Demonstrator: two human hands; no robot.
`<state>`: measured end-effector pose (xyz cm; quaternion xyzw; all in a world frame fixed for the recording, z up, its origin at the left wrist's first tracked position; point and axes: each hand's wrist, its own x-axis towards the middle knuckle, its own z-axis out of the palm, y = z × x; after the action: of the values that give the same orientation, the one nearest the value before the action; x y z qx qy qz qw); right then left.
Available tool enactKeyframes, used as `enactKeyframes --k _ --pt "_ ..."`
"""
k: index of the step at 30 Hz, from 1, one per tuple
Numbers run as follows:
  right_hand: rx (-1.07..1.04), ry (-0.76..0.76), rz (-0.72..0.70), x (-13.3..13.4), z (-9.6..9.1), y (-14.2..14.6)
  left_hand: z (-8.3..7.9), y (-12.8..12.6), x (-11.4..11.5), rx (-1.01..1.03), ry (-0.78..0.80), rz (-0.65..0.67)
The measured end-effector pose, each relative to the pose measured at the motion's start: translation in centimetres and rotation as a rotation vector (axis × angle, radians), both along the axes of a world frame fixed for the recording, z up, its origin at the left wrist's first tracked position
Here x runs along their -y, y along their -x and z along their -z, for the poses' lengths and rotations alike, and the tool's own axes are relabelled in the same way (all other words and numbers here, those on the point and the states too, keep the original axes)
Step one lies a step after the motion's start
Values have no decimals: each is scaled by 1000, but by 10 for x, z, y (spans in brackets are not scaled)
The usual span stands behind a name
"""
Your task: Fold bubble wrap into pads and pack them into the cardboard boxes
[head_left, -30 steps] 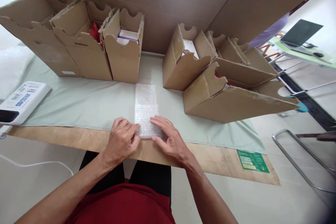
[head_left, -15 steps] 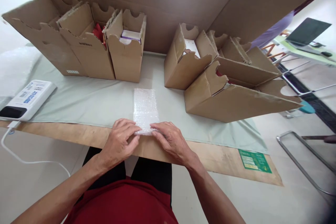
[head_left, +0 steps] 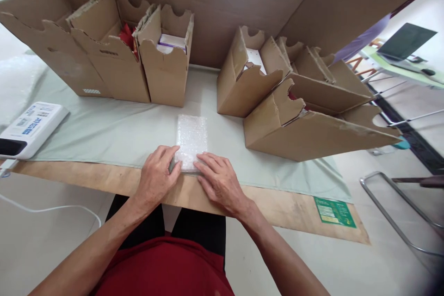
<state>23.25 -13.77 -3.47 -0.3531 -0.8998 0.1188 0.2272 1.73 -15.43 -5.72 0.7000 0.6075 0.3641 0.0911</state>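
Both left hand (head_left: 158, 173) and right hand (head_left: 220, 178) touch near end of bubble wrap (head_left: 192, 132), equally close; fingers half-open, gripping nothing visibly. Wrap lies flat on cloth-covered worktop (head_left: 86, 178), ahead of fingers, long axis pointing away from person.

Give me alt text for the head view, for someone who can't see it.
A bare left hand and right hand touch the near end of a flat piece of bubble wrap on a pale green cloth. Cardboard bins stand beyond on both sides, and a white device with a dark panel lies at the left edge.
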Motion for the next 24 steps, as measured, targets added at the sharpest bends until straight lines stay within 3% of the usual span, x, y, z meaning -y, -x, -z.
enactKeyframes --k 3,5,9,12,15,17,20,24 --pt "-6 46 20 -7 2 1 -4 2 4 -36 -70 22" --pt "-35 94 28 -10 -3 0 -8 4 10 -44 -94 116" --pt "-137 275 43 -12 -17 -5 -17 9 17 66 -16 257" --pt "-202 329 153 -13 -18 -8 -19 8 8 113 105 181" --pt "-210 133 283 -12 -14 -9 -17 3 -12 59 157 99" --pt "-176 24 261 -9 -11 -8 -14 -1 -26 4 152 54" --pt "-35 21 114 -6 -7 -5 -12 -5 -35 -32 115 2" --pt "14 80 114 -13 -2 -3 -16 -6 -18 236 133 -58"
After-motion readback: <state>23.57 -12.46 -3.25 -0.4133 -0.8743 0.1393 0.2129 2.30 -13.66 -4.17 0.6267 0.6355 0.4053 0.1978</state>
